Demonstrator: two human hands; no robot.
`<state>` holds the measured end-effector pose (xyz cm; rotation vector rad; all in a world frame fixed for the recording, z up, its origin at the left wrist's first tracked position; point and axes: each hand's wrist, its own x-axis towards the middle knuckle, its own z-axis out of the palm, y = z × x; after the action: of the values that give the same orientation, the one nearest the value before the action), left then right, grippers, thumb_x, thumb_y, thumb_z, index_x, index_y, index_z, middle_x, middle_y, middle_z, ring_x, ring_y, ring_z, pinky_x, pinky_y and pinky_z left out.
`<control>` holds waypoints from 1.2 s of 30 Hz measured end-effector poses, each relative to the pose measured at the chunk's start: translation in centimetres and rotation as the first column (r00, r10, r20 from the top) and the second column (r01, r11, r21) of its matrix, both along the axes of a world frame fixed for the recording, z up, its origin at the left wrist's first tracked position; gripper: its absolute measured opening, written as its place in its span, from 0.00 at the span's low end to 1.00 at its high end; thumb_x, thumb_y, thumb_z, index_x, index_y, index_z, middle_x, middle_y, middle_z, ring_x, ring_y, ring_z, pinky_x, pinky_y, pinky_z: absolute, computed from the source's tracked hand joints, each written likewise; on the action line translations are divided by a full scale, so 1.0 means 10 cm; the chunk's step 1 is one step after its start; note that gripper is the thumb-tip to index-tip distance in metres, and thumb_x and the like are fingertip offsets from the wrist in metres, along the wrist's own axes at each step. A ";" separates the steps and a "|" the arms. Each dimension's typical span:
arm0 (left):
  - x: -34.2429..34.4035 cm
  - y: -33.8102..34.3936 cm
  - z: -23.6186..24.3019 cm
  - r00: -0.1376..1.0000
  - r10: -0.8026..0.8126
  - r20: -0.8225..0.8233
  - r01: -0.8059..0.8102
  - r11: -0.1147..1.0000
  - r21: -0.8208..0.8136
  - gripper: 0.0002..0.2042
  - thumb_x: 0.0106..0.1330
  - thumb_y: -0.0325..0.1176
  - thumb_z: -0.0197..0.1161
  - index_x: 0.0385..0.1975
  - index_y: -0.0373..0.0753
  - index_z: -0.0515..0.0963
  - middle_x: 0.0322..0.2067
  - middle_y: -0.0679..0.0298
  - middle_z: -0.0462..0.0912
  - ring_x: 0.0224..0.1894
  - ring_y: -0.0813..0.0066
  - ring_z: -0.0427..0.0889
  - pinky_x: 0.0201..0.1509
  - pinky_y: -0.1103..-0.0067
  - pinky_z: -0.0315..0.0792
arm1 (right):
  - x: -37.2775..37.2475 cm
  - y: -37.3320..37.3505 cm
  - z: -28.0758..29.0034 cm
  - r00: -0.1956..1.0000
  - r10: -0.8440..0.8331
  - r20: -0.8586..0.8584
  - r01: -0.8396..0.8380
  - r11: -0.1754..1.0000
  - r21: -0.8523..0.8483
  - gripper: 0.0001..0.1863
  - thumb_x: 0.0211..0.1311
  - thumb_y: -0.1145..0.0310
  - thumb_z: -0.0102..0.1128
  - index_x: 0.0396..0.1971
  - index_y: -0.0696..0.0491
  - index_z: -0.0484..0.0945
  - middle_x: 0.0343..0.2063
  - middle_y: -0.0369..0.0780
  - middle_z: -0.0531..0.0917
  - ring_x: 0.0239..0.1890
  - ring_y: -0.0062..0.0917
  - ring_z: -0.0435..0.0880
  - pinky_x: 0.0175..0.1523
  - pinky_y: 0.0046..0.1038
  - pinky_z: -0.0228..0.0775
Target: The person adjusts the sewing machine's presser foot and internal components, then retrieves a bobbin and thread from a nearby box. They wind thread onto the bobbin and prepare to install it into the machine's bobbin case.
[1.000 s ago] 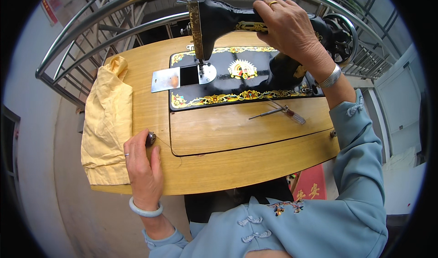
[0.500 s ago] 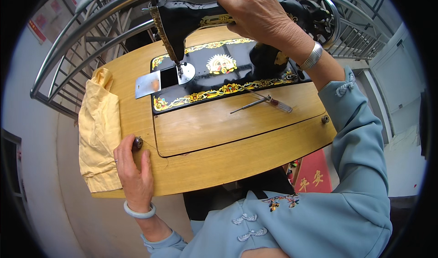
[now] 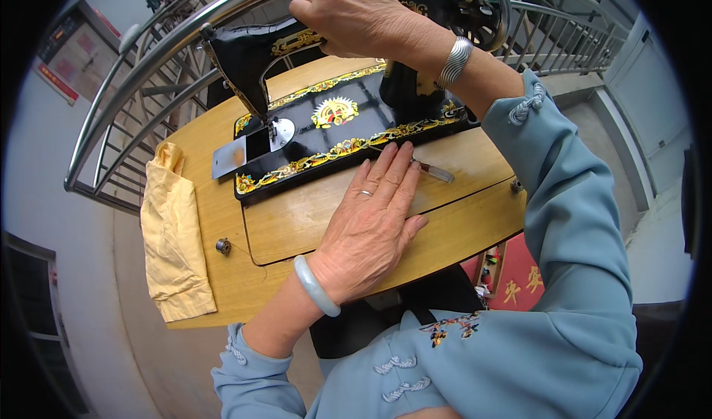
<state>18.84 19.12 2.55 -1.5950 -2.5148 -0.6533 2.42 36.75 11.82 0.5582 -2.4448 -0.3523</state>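
A black sewing machine [image 3: 245,54] with gold and coloured decoration stands on the wooden table. My right hand [image 3: 352,20] is wrapped over the top of its arm. The front edge of the machine's bed [image 3: 337,157] shows raised slightly above the tabletop. My left hand [image 3: 374,226] lies palm down near that edge, fingers stretched out and holding nothing visible. Beneath its fingertips lie tools, mostly covered; the clear handle of a screwdriver [image 3: 437,173] sticks out on the right. A metal slide plate [image 3: 228,159] juts out at the bed's left end.
A small metal bobbin case [image 3: 223,246] with a loose thread sits on the wooden table [image 3: 259,289]; a similar metal piece [image 3: 517,186] is at the right edge. Folded yellow cloth [image 3: 174,241] lies at the left. A metal railing [image 3: 96,115] curves behind the table.
My left hand has left the bobbin case and moved right, over the screwdrivers. The machine's front edge has come up from flush with the table. My right hand keeps its grip.
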 end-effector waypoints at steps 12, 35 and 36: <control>-0.08 0.18 -0.31 0.979 -0.029 -0.202 0.018 0.998 -0.055 0.23 0.63 0.26 0.58 0.56 0.20 0.70 0.57 0.43 0.71 0.60 0.48 0.71 0.70 0.64 0.64 | -0.02 0.13 0.25 0.984 0.178 -0.014 -0.178 0.984 -0.013 0.10 0.44 0.71 0.66 0.27 0.58 0.78 0.24 0.49 0.84 0.33 0.45 0.87 0.37 0.42 0.78; 0.03 -0.03 -0.23 0.990 -0.125 -0.070 0.127 0.992 0.018 0.26 0.56 0.23 0.56 0.56 0.17 0.71 0.58 0.40 0.71 0.61 0.46 0.72 0.66 0.64 0.69 | -0.94 0.25 0.59 0.929 0.193 0.314 -0.180 0.981 -0.072 0.21 0.40 0.63 0.70 0.34 0.63 0.84 0.31 0.53 0.86 0.36 0.45 0.86 0.41 0.40 0.77; 0.03 -0.03 -0.24 0.989 -0.126 -0.074 0.127 0.992 0.010 0.26 0.56 0.23 0.56 0.56 0.17 0.71 0.58 0.40 0.71 0.62 0.46 0.71 0.66 0.64 0.68 | -0.96 0.26 0.61 0.923 0.177 0.342 -0.159 0.984 -0.079 0.22 0.40 0.63 0.70 0.34 0.63 0.84 0.31 0.53 0.86 0.36 0.45 0.86 0.41 0.40 0.77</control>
<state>19.12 18.83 0.15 -1.7511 -2.3680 -0.6123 -7.15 39.38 17.91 0.8655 -2.7064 -0.1278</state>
